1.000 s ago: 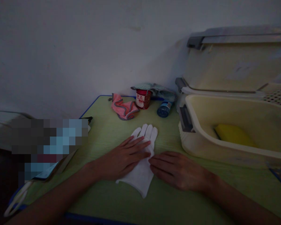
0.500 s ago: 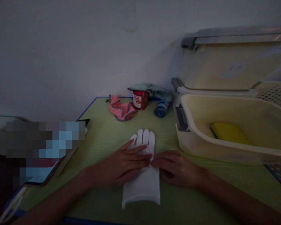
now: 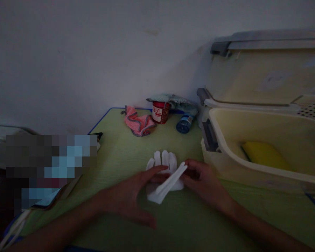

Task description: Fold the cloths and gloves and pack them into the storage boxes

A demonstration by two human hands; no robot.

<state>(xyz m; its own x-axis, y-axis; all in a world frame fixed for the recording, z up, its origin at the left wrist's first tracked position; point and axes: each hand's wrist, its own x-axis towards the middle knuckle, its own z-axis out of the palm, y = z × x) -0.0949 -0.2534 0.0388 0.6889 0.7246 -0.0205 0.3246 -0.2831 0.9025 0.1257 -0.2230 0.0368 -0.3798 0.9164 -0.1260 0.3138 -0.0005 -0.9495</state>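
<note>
A white glove (image 3: 173, 180) lies in the middle of the green table, its fingers pointing away from me and its cuff end lifted and folded up. My right hand (image 3: 201, 176) pinches the raised cuff at its right corner. On the other side, my left hand (image 3: 132, 192) is spread, thumb well apart from the fingers. Its fingertips reach behind the lifted cuff, over the glove, and are partly hidden there; whether they press on the cloth I cannot tell.
A cream bin (image 3: 220, 161) with its lid raised stands at the right, a yellow item (image 3: 265, 155) inside. At the back are a pink cloth (image 3: 139, 122), a red tub (image 3: 160, 112) under a grey-green cloth (image 3: 173, 100), and a blue bottle (image 3: 184, 124) on its side. A blurred-out object fills the left edge.
The glove's cuff end has come up off the table and folded away from me, held by my right hand. My left hand has opened wide from lying flat on the glove.
</note>
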